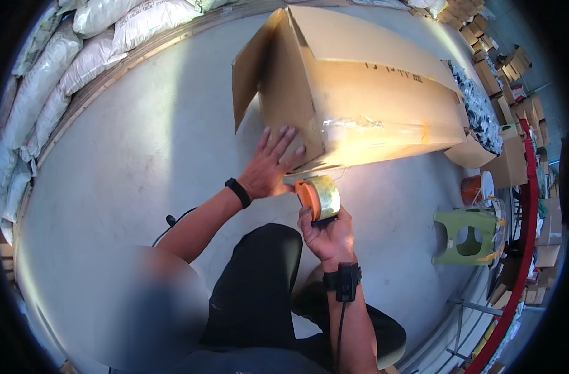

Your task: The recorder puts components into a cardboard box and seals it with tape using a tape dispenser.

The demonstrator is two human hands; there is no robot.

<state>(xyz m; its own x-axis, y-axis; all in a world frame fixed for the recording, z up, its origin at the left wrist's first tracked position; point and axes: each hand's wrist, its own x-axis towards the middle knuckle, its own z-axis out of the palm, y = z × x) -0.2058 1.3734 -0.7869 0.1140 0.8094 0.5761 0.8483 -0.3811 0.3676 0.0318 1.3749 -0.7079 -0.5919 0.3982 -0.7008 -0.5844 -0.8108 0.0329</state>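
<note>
A large brown cardboard box [384, 103] lies on the floor in front of me, with flaps sticking out at its left end. Clear tape runs along its near side. My left hand [269, 165] is spread, its fingertips against the lower left end of the box. Just below the box's near corner, my right hand [328, 234] grips a tape dispenser [318, 198] with an orange body and a roll of clear yellowish tape. The dispenser is close to my left thumb; I cannot tell whether they touch.
A green plastic stool [446, 237] stands at the right, with an orange-red bucket [473, 187] behind it. Dark items in clear plastic [477, 106] lie past the box's right end. White sacks [97, 68] are stacked along the left. A red rail [526, 212] runs down the right side.
</note>
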